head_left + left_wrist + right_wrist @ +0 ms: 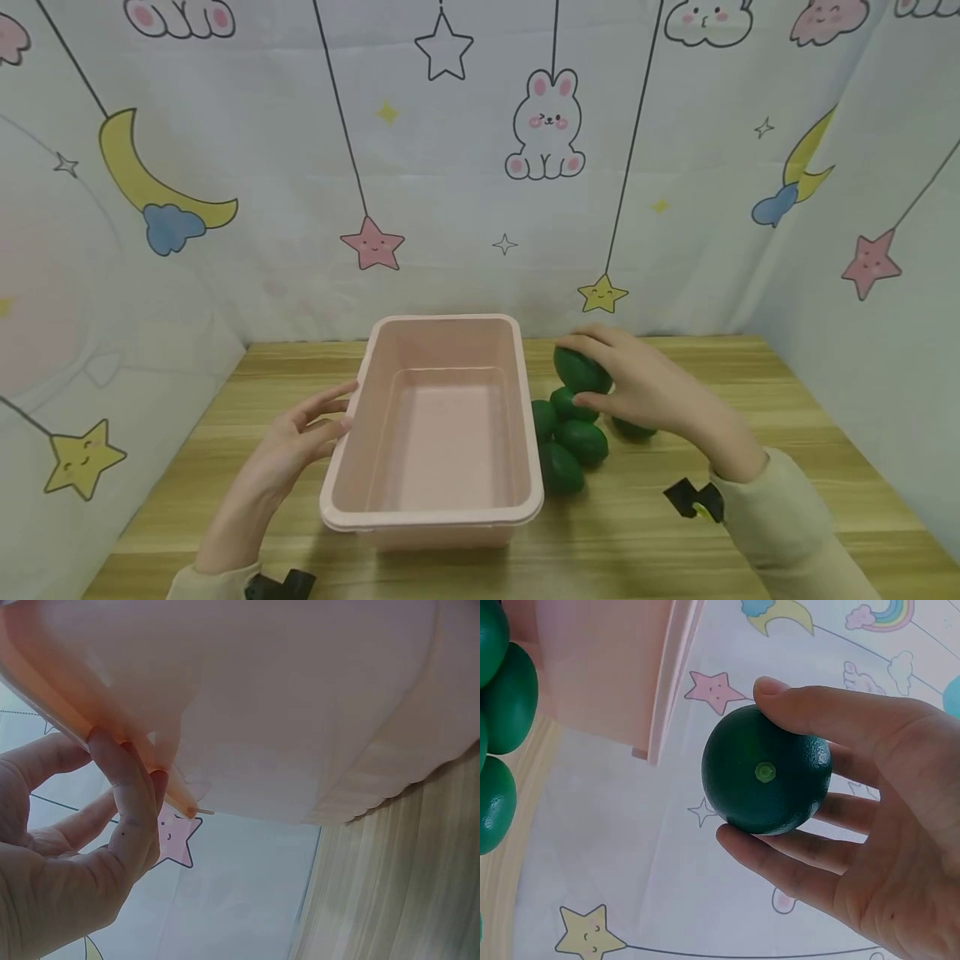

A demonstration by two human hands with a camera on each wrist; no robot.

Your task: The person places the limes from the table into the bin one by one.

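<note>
An empty pale pink plastic basin stands upright on the table in the head view. My left hand pinches its left rim between thumb and fingers; the left wrist view shows the grip from below the rim. To the right of the basin, my right hand holds a dark green avocado above several others. Thumb and fingers wrap this held avocado in the right wrist view, where its pale stem spot faces the camera. The avocado pile lies close against the basin's right side.
Another avocado lies apart from the pile, partly hidden under my right hand. The wood-grain table is bounded at the back and both sides by a white cloth printed with stars, moons and rabbits.
</note>
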